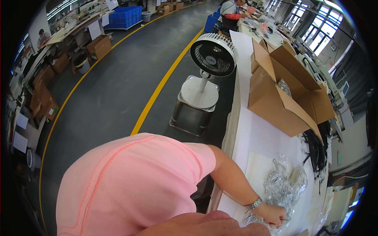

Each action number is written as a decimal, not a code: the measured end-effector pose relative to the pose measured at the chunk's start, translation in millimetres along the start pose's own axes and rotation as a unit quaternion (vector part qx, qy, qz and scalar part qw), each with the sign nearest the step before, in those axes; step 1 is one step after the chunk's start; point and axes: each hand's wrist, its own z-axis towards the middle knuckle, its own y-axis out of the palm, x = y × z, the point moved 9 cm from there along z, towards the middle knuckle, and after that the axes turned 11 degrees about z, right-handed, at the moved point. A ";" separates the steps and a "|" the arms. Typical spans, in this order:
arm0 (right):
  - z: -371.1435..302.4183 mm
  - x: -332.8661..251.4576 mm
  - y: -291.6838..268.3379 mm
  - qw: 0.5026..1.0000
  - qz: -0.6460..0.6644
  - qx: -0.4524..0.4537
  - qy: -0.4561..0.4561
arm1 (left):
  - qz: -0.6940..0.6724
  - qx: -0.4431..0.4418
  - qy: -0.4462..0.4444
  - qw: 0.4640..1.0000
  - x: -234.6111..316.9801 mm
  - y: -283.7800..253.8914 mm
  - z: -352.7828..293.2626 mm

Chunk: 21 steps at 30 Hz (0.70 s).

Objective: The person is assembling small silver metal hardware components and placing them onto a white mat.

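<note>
From a pink sleeve, my left arm reaches across to the white-topped table, a metal-band watch point(255, 203) at its wrist. My left hand point(271, 214) is closed low over the table, its fingers pinched together. A thin dark bit shows at the fingertips, too small to name. Right beside the hand lies a heap of clear plastic bags point(284, 185) with shiny silvery pieces in or among them. Under part of the heap is a pale sheet point(255, 170). My right hand does not show.
An open cardboard box point(267, 100) stands farther along the table, with black straps point(315, 151) beside it. A fan point(212, 59) sits on a stand point(191, 116) left of the table. Beyond are yellow floor lines point(157, 89), blue bins point(123, 17) and a person point(230, 15) at work.
</note>
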 end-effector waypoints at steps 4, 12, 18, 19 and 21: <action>-9.4 -34.4 -30.1 0.971 0.141 0.060 0.185 | 0.135 -0.141 0.069 0.978 35.8 44.1 8.9; 0.9 -46.3 -17.1 0.972 0.162 0.040 0.164 | 0.225 -0.146 0.351 0.897 20.6 67.9 -2.6; 0.8 -53.1 -21.5 0.971 0.168 0.059 0.158 | 0.115 -0.211 0.166 0.956 38.1 81.6 -15.2; 2.6 -57.7 -17.7 0.972 0.172 0.054 0.152 | 0.138 -0.174 0.203 0.954 34.6 80.2 -11.3; 0.9 -60.8 -19.7 0.971 0.172 0.063 0.152 | 0.214 -0.140 0.254 0.933 49.9 78.3 -21.7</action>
